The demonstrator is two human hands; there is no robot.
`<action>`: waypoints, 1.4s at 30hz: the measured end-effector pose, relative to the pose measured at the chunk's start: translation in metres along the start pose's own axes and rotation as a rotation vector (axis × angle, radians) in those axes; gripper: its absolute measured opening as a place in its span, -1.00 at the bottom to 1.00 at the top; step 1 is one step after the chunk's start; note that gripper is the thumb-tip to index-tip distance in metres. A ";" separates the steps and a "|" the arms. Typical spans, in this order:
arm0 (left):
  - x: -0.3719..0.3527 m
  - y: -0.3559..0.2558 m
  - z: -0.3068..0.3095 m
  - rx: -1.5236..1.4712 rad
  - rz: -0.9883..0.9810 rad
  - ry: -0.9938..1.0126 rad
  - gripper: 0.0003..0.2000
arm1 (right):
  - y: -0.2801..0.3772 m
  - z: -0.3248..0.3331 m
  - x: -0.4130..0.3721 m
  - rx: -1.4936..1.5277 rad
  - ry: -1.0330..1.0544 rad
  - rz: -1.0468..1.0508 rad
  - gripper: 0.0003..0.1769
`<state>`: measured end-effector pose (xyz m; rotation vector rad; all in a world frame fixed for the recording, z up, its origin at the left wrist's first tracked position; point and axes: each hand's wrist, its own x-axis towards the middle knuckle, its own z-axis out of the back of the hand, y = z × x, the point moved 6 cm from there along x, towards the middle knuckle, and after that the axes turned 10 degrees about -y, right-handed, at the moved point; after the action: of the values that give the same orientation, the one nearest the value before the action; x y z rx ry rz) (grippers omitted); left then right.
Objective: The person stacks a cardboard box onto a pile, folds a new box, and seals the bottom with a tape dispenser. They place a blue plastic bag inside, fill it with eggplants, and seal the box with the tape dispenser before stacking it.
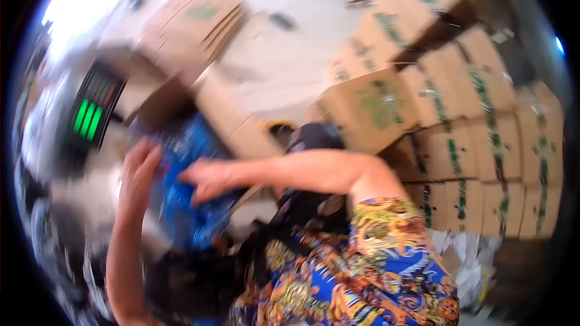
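Observation:
Blue plastic film lies bunched at an open cardboard box, left of the middle. At the film's left edge is my left hand, its fingers curled together; what they hold is blurred. My right hand reaches across from the right and lies over the blue film, its fingers bent and pressed together. Whether the film is pinched in either hand is too smeared to tell.
A display with green digits stands at the left. Flat cardboard sheets are stacked at the upper left. Cartons with green print are piled at the right, beside a nearer carton. Crumpled pale plastic lies lower right.

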<state>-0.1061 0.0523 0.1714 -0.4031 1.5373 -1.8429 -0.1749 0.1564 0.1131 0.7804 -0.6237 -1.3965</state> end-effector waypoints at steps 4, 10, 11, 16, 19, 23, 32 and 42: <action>-0.028 -0.028 0.022 0.358 -0.152 0.221 -0.33 | -0.016 0.043 0.013 0.803 -0.267 -0.429 -0.83; -0.080 0.014 0.037 0.899 -0.384 0.176 0.05 | -0.033 0.116 -0.008 -0.057 -0.139 -0.320 -0.40; -0.091 0.015 0.030 0.981 -0.453 0.222 0.05 | -0.016 0.114 -0.020 -0.163 -0.046 -0.178 -0.42; -0.118 0.052 -0.030 1.109 -0.543 0.647 -0.72 | 0.021 0.048 -0.045 -0.165 0.349 -0.117 -0.27; -0.084 0.030 -0.004 0.438 -0.451 0.280 -0.97 | 0.011 0.010 -0.035 -0.039 0.384 0.023 0.03; -0.050 0.002 0.026 -0.169 0.061 0.025 -0.83 | 0.029 0.019 -0.021 0.126 0.258 -0.323 0.16; 0.010 -0.029 -0.015 0.550 -0.618 -0.106 -0.24 | 0.018 -0.003 -0.015 0.400 0.170 -0.420 -0.78; 0.020 0.065 -0.002 1.114 -0.388 0.101 -0.85 | -0.025 0.036 -0.048 0.247 0.096 -0.534 -0.75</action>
<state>-0.1013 0.0362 0.1058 -0.0599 0.2965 -2.6988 -0.2228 0.1995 0.1181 1.2696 -0.5387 -1.7701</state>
